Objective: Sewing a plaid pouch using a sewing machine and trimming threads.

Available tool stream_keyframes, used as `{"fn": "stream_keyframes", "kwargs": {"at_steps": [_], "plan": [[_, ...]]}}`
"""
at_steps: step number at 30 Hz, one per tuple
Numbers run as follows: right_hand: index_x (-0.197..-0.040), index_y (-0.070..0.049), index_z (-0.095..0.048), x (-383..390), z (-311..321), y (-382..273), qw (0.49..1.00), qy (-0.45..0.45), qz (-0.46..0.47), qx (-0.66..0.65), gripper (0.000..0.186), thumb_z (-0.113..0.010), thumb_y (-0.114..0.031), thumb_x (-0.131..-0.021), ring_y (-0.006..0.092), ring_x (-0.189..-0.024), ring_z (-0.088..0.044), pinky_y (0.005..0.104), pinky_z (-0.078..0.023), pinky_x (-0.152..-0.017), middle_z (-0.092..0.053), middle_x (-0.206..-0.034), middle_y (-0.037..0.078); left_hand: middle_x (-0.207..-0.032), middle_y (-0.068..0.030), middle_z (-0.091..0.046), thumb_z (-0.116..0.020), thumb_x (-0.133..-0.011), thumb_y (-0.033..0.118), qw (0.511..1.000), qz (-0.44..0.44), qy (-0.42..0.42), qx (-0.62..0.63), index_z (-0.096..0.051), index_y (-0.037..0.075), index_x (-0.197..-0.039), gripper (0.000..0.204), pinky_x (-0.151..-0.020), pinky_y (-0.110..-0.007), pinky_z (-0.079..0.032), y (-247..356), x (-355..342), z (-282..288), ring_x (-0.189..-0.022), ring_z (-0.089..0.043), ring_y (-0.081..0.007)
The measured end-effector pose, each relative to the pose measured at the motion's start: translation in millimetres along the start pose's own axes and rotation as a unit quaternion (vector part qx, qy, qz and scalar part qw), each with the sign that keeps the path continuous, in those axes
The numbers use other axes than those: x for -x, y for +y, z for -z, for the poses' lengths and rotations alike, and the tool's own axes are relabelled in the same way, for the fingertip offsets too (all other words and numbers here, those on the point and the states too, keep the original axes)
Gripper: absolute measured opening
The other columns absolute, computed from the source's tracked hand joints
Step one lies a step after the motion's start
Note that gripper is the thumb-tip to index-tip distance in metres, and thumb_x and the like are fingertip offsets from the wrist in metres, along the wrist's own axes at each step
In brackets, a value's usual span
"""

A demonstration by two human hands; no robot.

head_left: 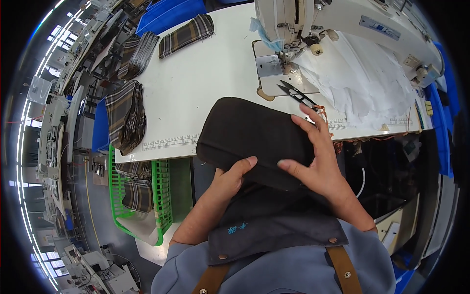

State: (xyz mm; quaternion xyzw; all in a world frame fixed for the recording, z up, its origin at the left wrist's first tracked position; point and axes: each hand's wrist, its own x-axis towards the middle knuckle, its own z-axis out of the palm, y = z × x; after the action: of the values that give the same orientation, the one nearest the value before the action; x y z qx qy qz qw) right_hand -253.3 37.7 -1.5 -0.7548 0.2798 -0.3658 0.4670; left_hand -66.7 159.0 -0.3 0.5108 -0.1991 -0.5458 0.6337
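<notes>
A black rounded fabric piece [252, 130], with a fold or seam along its near side, is held up in front of the table's near edge. My left hand [234, 177] grips its near edge, thumb on top and the other fingers hidden beneath. At the right end, my right hand [318, 159] holds it with the thumb on the face and the fingers spread along the far right edge. Just beyond that hand lie black thread snips [296, 93] on the white table [181, 93]. The sewing machine [293, 29] stands farther back, a light blue cloth [267, 34] hanging at its head.
Stacks of brown plaid fabric pieces [126, 115] lie along the table's left side, another plaid stack [186, 35] farther back. White sheet material [352, 78] covers the right. A green basket [162, 196] with plaid pieces stands below left; blue bins [169, 15] sit around the table.
</notes>
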Motion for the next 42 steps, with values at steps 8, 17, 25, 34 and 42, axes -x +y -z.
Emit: {"fn": "stream_keyframes", "kwargs": {"at_steps": [8, 17, 25, 34, 42], "plan": [[-0.133, -0.001, -0.058, -14, -3, -43, 0.897, -0.052, 0.164, 0.407, 0.08, -0.082, -0.043, -0.069, 0.0418, -0.146, -0.034, 0.06, -0.022, -0.118, -0.041, -0.153, 0.022, -0.119, -0.0168, -0.066, -0.056, -0.083, -0.008, 0.994, -0.098, -0.041, -0.04, -0.063, -0.008, -0.113, 0.031, -0.101, -0.04, -0.052, -28, 5, 29, -0.11, -0.066, -0.0271], [-0.138, 0.007, -0.049, -23, -18, -26, 0.893, -0.118, 0.206, 0.383, 0.065, -0.068, -0.018, -0.081, 0.0397, -0.131, -0.053, 0.054, -0.04, -0.11, -0.053, -0.142, 0.026, -0.09, -0.0133, -0.068, -0.066, -0.071, -0.014, 0.838, -0.325, -0.068, -0.433, -0.069, 0.001, -0.089, 0.024, -0.085, -0.038, -0.052, -25, 7, 14, -0.094, -0.066, -0.0281], [-0.119, -0.002, -0.065, -52, 12, -31, 0.979, -0.032, 0.111, 0.165, 0.044, -0.057, 0.01, -0.077, 0.0399, -0.1, -0.067, 0.0443, -0.051, -0.092, -0.07, -0.107, 0.02, -0.111, -0.0044, -0.062, -0.051, -0.091, -0.004, 0.947, -0.181, 0.013, -0.265, -0.062, -0.003, -0.119, 0.03, -0.089, -0.028, -0.047, -28, 3, 5, -0.1, -0.057, -0.0137], [-0.098, 0.002, -0.064, -47, -7, -21, 0.975, -0.031, 0.134, 0.176, 0.022, -0.056, 0.006, -0.078, 0.0362, -0.08, -0.064, 0.0405, -0.051, -0.072, -0.064, -0.085, 0.018, -0.127, -0.0065, -0.062, -0.067, -0.094, -0.001, 0.986, -0.116, 0.111, 0.032, -0.055, 0.003, -0.134, 0.042, -0.103, -0.032, -0.047, -17, -29, -29, -0.117, -0.059, -0.0173], [-0.095, 0.001, -0.057, -54, 0, -4, 0.996, 0.006, -0.063, -0.058, 0.014, -0.048, -0.001, -0.085, 0.015, -0.07, -0.053, 0.0342, -0.045, -0.067, -0.055, -0.072, 0.006, -0.116, -0.0059, -0.064, -0.06, -0.087, -0.009, 0.995, -0.083, 0.045, -0.04, -0.054, 0.002, -0.127, 0.042, -0.095, -0.03, -0.05, -15, -43, -25, -0.107, -0.061, -0.0147]]}}
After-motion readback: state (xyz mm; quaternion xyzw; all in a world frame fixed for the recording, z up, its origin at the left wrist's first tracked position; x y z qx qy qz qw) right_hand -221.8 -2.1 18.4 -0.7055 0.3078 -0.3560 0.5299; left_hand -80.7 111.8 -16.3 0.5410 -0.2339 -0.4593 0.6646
